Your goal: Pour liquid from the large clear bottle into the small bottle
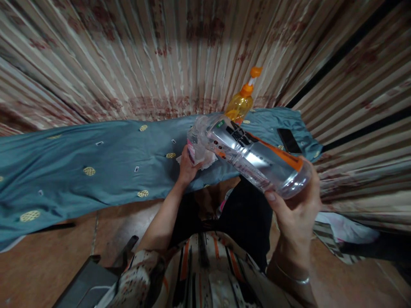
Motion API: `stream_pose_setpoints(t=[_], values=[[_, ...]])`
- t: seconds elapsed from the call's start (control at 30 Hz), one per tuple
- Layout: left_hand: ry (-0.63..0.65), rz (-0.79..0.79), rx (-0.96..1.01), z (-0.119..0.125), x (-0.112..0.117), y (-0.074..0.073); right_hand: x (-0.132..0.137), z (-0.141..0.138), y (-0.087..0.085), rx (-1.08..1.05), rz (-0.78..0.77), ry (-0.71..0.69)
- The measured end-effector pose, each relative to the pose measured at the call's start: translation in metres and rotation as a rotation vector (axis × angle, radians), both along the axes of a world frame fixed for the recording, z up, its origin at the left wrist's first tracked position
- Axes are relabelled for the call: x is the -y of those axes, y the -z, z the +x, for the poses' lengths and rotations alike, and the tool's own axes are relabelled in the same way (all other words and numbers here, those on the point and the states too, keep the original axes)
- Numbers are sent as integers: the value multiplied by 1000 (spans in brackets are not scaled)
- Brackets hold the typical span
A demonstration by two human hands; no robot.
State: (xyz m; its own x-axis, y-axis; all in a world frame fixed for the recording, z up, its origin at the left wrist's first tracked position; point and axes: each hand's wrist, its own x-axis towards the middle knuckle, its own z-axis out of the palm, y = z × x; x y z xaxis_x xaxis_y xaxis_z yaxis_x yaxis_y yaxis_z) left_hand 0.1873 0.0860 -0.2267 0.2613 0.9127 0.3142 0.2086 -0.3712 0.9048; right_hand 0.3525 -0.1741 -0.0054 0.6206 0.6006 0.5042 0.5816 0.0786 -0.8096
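Note:
My right hand (295,214) grips the base of a clear plastic bottle (253,156) with a silver, black and orange label, held tilted with its mouth pointing left and away. My left hand (188,164) is closed at the bottle's mouth, holding a crumpled clear plastic wrap or small cup (201,137) against it; what exactly it holds is hard to make out. A white cloth or tissue (210,160) lies under that hand on the blue cloth (96,167).
An orange pump bottle (242,102) stands on the blue cloth-covered surface behind the bottle. A dark phone (289,140) lies at its right end. Striped curtains (160,55) hang behind. A dark object (93,278) sits on the floor at lower left.

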Motion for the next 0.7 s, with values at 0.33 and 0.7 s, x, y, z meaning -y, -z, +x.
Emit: stream_pose_setpoints(t=[0.33,0.7], values=[[25,-50,35,2,-2,-3,-4,1,0,-26,28,-29],[59,-45,72,3,-2,-8,-5,5,5,-12,74,-68]])
